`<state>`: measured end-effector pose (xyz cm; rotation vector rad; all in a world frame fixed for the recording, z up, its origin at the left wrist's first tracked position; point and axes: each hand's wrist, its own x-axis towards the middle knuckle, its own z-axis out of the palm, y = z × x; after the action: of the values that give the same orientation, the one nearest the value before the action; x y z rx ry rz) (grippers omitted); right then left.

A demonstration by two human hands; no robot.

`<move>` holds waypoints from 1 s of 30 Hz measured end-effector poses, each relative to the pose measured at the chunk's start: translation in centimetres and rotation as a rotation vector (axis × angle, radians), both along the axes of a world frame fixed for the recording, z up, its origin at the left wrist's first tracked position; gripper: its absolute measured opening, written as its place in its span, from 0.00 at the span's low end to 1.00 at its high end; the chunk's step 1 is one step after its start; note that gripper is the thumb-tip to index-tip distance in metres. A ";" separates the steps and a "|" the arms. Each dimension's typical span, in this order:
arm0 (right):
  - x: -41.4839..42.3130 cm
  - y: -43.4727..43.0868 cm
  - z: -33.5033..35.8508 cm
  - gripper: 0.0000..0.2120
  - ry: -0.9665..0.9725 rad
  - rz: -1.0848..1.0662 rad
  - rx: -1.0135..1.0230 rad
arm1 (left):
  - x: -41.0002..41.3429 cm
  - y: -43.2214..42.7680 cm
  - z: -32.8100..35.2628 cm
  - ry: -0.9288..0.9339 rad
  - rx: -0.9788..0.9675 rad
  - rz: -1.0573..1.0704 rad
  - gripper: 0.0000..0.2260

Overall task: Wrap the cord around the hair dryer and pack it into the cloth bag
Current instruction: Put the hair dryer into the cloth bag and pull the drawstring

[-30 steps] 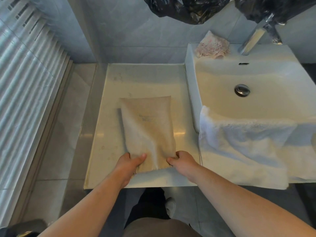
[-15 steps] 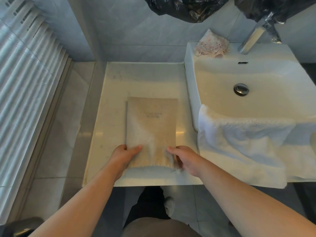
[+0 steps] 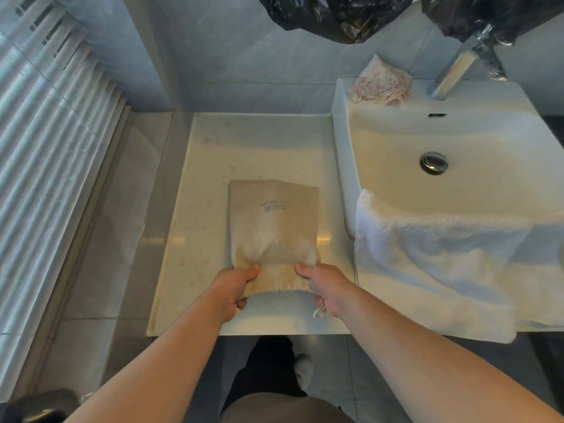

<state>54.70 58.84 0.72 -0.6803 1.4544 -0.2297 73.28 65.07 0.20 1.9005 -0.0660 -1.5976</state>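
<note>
Your left hand (image 3: 229, 290) & right hand (image 3: 325, 288), fingers (image 3: 242, 303) curled, both grip the near gathered end of the beige cloth drawstring bag (image 3: 274, 221); it lies on the white table (image 3: 259, 141), left of the white basin (image 3: 341, 148).

White desk (image 3: 259, 141), right edge abutting sink (image 3: 341, 166). White towel (image 3: 442, 264) draped over sink's front rim. Crumpled patterned cloth (image 3: 381, 83) on back-left sink corner, faucet (image 3: 454, 71) beside it. Black plastic bags (image 3: 335, 13) hang above. Blinds (image 3: 45, 132) at left.

left hand (image 3: 233, 290) and right hand (image 3: 324, 287) in pinch grips
</note>
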 end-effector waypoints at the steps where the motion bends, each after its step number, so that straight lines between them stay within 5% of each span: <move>1: 0.0 0.0 0.0 0.18 0.018 0.031 -0.007 | 0.0 -0.1 -0.1 -0.017 -0.005 -0.030 0.12; 8: -1.0 -1.7 0.8 0.14 -0.047 0.111 0.063 | 1.7 -0.9 0.1 0.047 -0.072 -0.140 0.26; 13: -0.8 -2.0 1.0 0.11 -0.071 0.018 0.056 | 1.4 -1.5 0.7 0.063 -0.081 -0.110 0.22; 18: -0.5 -1.8 -0.9 0.22 0.051 0.020 -0.084 | 1.1 -2.0 0.5 -0.079 -0.063 -0.144 0.18; 21: -1.5 -1.2 -0.1 0.16 0.022 0.062 -0.034 | 1.5 -1.7 0.7 -0.086 -0.061 -0.162 0.16; 24: -3.1 -0.6 1.0 0.23 0.003 0.132 0.050 | 2.2 -0.4 1.2 -0.090 -0.050 -0.212 0.16; 30: -5.9 1.5 3.0 0.08 0.067 0.344 0.082 | 3.1 2.2 2.7 -0.143 -0.009 -0.515 0.12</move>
<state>48.80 60.35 3.75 -0.8640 1.3761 0.1201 76.36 67.23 2.94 2.0982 -0.6692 -1.7669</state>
